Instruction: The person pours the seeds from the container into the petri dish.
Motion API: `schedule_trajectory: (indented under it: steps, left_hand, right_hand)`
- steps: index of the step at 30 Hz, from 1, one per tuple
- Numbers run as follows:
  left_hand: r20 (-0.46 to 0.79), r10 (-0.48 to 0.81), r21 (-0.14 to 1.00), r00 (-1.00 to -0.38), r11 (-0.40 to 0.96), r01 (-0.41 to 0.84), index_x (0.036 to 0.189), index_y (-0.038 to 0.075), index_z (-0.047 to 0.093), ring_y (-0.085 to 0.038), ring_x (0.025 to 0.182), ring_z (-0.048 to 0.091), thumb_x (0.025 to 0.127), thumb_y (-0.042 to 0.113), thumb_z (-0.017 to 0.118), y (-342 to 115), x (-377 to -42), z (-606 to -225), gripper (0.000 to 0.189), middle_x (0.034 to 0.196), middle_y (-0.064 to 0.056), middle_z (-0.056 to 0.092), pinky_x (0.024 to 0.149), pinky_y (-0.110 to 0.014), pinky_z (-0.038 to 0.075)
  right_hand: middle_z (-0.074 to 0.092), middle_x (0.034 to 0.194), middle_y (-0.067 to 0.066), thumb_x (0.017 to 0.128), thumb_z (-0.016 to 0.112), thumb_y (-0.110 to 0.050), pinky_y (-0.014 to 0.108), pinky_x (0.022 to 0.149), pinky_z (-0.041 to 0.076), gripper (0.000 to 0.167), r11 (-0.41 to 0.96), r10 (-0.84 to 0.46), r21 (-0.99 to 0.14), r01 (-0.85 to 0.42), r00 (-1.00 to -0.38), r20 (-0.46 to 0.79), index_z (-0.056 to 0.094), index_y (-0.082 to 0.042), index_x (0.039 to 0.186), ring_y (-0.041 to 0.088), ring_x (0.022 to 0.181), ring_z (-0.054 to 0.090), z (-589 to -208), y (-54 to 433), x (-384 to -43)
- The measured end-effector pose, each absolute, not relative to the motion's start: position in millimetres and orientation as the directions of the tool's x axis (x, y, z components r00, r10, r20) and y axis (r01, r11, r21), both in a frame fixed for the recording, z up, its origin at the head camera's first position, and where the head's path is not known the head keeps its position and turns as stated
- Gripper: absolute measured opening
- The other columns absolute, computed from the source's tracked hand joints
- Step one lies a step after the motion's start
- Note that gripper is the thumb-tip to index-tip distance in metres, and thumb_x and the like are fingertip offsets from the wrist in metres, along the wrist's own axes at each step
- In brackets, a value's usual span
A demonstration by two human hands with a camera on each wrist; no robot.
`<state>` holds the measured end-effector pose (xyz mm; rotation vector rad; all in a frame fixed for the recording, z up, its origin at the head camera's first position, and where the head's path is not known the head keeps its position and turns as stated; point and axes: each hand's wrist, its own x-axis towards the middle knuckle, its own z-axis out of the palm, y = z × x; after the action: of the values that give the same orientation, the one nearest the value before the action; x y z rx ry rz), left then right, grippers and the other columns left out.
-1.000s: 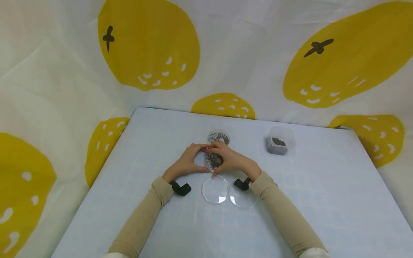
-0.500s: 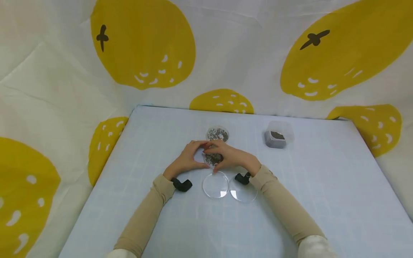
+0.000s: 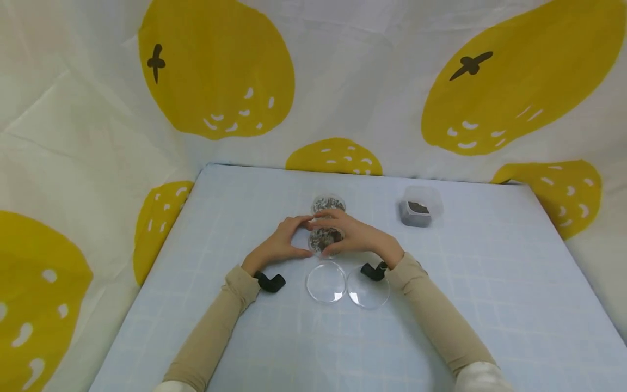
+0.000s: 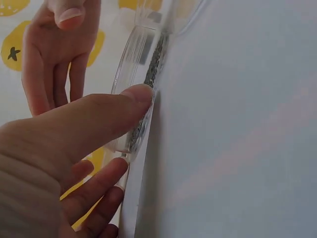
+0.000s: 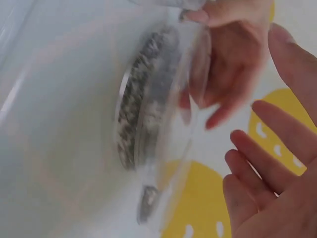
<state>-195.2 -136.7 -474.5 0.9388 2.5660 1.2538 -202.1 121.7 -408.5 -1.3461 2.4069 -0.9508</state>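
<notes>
A clear round petri dish [image 3: 323, 239] with a speckled black-and-white layer stands between the two hands. My left hand [image 3: 279, 242] grips its left side, the thumb [image 4: 137, 94] against the near wall and the fingertips toward the far side. In the left wrist view the dish [image 4: 133, 59] shows a dark grainy layer at its bottom. My right hand [image 3: 360, 234] arches over the dish's right side with thumb and fingers spread; the right wrist view has this hand [image 5: 267, 173] apart from the dish [image 5: 131, 111].
Just behind stands a second dish [image 3: 328, 202] with similar speckled contents. Two clear round lids [image 3: 326, 282] lie side by side in front of the hands. At the back right, a small clear plastic box [image 3: 415, 218] holds dark grains, with its lid by it.
My right hand has spread its thumb and fingers and drawn slightly right, uncovering more of the dish. My left hand stays at the dish's left side. The head view has shifted a little.
</notes>
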Motion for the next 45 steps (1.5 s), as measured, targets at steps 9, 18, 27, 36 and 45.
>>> schedule_trajectory:
  steps: [9,18,27,36,45]
  left_hand:
    - [0.102,0.578,0.780,-0.810,0.459,0.425,0.133,0.015,0.060,-0.017,0.122,0.047,0.079,0.026,0.084,-154.8,-171.1,-474.0,0.060,0.129,0.004,0.060,0.108,-0.044,0.032]
    - [0.154,0.624,0.787,-0.766,0.391,0.477,0.129,0.014,0.062,-0.016,0.118,0.048,0.079,0.028,0.085,-155.9,-141.0,-473.7,0.057,0.127,0.006,0.060,0.102,-0.041,0.038]
    - [0.190,0.661,0.746,-0.726,0.384,0.544,0.133,0.011,0.056,-0.017,0.119,0.042,0.075,0.036,0.087,-139.5,-115.2,-473.2,0.071,0.131,0.002,0.056,0.100,-0.041,0.035]
    - [0.233,0.673,0.633,-0.702,0.442,0.635,0.133,0.014,0.054,-0.019,0.112,0.040,0.062,0.053,0.090,-126.9,-116.8,-480.3,0.089,0.122,0.002,0.053,0.095,-0.043,0.032]
    - [0.272,0.691,0.586,-0.669,0.432,0.685,0.118,0.017,0.060,-0.013,0.108,0.042,0.061,0.057,0.089,-127.3,-124.1,-483.0,0.076,0.119,0.007,0.053,0.089,-0.037,0.033]
  right_hand:
    - [0.044,0.147,0.017,0.086,0.079,-0.014,0.051,0.109,0.033,0.055,0.345,-0.757,-0.623,-0.702,-0.601,0.257,0.057,-0.006,0.136,0.030,0.137,0.037,-385.3,152.9,-200.5]
    - [0.057,0.133,0.017,0.078,0.079,0.005,0.034,0.107,0.038,0.052,0.356,-0.570,-0.544,-0.760,-0.637,0.518,0.064,-0.004,0.127,0.033,0.126,0.050,-371.0,201.5,-200.2]
    - [0.058,0.128,0.027,0.080,0.068,0.022,0.029,0.112,0.032,0.043,0.259,-0.142,-0.726,-0.636,-0.769,0.623,0.061,0.014,0.121,0.026,0.124,0.052,-372.1,258.2,-183.4]
    - [0.040,0.147,0.022,0.092,0.051,0.019,0.032,0.114,0.027,0.050,-0.386,0.257,-0.816,-0.431,-0.900,0.353,0.042,0.010,0.140,0.033,0.141,0.028,-429.6,300.5,-190.9]
    - [0.011,0.165,0.013,0.083,0.052,0.031,0.019,0.102,0.040,0.090,-0.344,0.045,-0.926,-0.154,-0.988,0.148,0.019,-0.008,0.157,0.022,0.151,0.007,-463.7,311.7,-198.1]
